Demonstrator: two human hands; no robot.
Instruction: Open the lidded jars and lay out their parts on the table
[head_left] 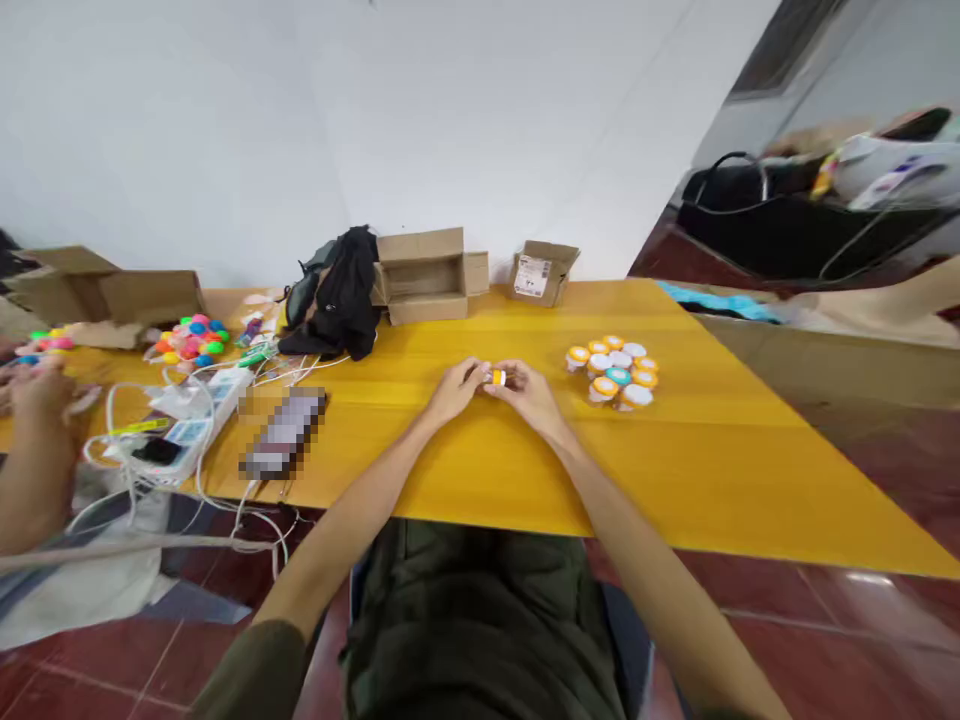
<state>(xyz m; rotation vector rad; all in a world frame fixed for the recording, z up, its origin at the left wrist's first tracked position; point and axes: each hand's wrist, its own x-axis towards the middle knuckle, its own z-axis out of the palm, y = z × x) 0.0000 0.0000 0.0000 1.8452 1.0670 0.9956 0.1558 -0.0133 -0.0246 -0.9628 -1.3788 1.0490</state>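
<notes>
Above the yellow table (pixel 480 460), a small container (pixel 496 377) with an orange and white lid lies sideways between my hands. My left hand (pixel 453 391) pinches its pale end, fingers closed. From the other side, the fingers of my right hand (pixel 534 396) close on the white lid end. To the right stands a cluster of several similar small containers (pixel 604 386), their round tops orange, white and one teal (pixel 618 376). What the held container has inside is too small to make out.
Left of my arms lie a phone (pixel 286 432), a white power strip (pixel 206 425) with tangled cables and a pile of colourful balls (pixel 196 342). Cardboard boxes (pixel 426 305) and a black bag (pixel 341 300) stand along the wall. Another person's arm (pixel 34 470) reaches in at left.
</notes>
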